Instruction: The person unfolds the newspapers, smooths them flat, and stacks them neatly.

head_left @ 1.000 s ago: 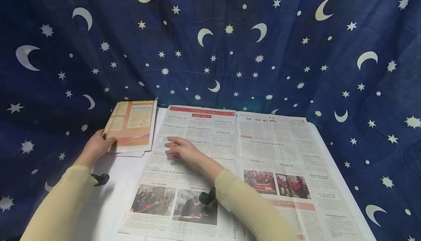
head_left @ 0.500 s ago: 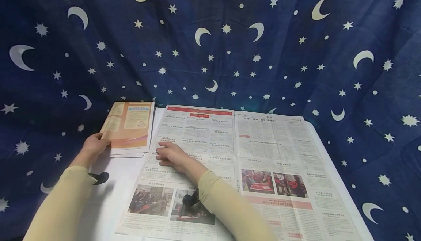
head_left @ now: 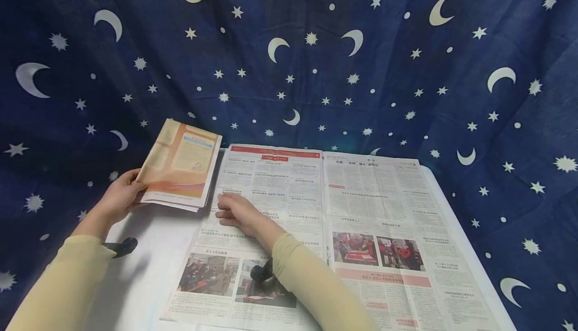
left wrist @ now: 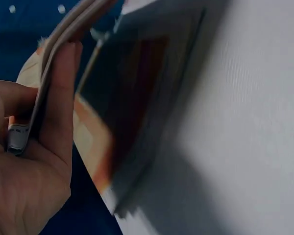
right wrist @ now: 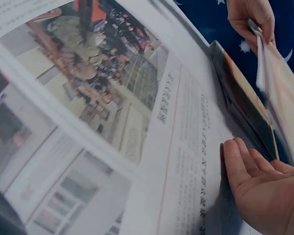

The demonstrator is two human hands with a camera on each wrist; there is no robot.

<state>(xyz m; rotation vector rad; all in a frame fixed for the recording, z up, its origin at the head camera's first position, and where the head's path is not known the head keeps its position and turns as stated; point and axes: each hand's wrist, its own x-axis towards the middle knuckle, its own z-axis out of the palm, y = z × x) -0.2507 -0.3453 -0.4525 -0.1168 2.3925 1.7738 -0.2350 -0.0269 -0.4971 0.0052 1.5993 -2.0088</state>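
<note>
My left hand (head_left: pixel 116 198) pinches the left edge of a folded newspaper (head_left: pixel 180 163) with an orange printed face. The thumb lies on top, and the fingers go underneath. In the left wrist view, the held fold (left wrist: pixel 51 63) stands up between thumb and fingers. Another orange-printed folded paper (left wrist: pixel 93 147) lies below it on the white table, partly in shadow. My right hand (head_left: pixel 239 215) is over the left page of a spread newspaper (head_left: pixel 275 185), holding nothing. Its fingers look relaxed in the right wrist view, near the lower folded paper (right wrist: pixel 242 88).
The spread newspaper's right page (head_left: pixel 375 205) reaches toward the table's right edge. White tabletop (head_left: pixel 149 276) shows at the front left. A dark blue curtain (head_left: pixel 253 85) with moons and stars hangs right behind the table. A small black device (head_left: pixel 124 246) sits at the left wrist.
My left hand has raised the orange folded newspaper and tilted it up off the papers beneath. My right hand shifted slightly left, then stayed put over the spread page.
</note>
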